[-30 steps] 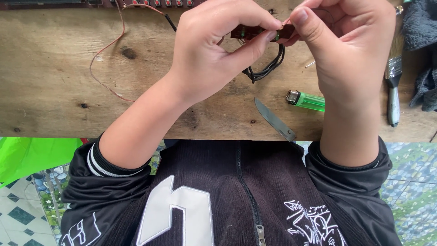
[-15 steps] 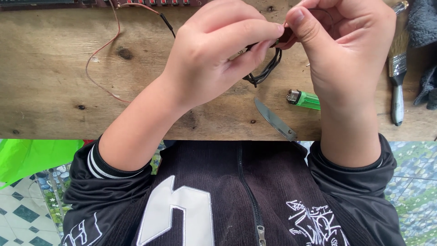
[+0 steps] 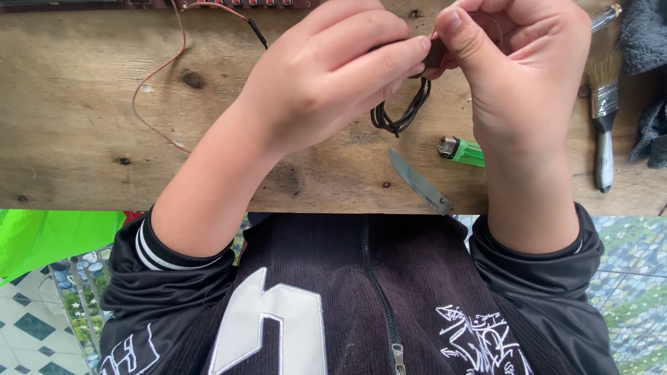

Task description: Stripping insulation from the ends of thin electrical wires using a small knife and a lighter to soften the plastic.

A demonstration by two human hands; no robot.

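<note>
In the upper middle of the frame the person's left hand (image 3: 326, 76) and right hand (image 3: 514, 69) meet over a worn wooden bench (image 3: 83, 160); between them sits a small dark brown piece (image 3: 435, 53), only a sliver of it showing, so its exact kind cannot be told. The left hand's fingers (image 3: 375, 42) lie pressed together and curled, their tips closing on the piece from the left; the right hand's thumb (image 3: 462, 42) presses on it from the right, with the other fingers folded behind, so both hands pinch the same piece. A loop of black cable (image 3: 399, 118) hangs just below the pinch, toward the centre of the frame, its lower bend resting on the wood.

Below the cable, a bare knife blade (image 3: 419, 182) lies slantwise near the bench's front edge; just to its right a green lighter (image 3: 464, 149) lies partly hidden by the right wrist. At the far right a paintbrush (image 3: 603, 111) with a worn handle lies upright in the frame, beside a dark grey cloth (image 3: 646, 42) in the upper right corner. At the upper left a thin red wire (image 3: 163, 76) curves down from a dark board (image 3: 229, 3) at the top edge. The lower half of the frame shows black jacket sleeves (image 3: 167, 278) pushed up the forearms; tiled floor (image 3: 28, 326) lies at lower left.
</note>
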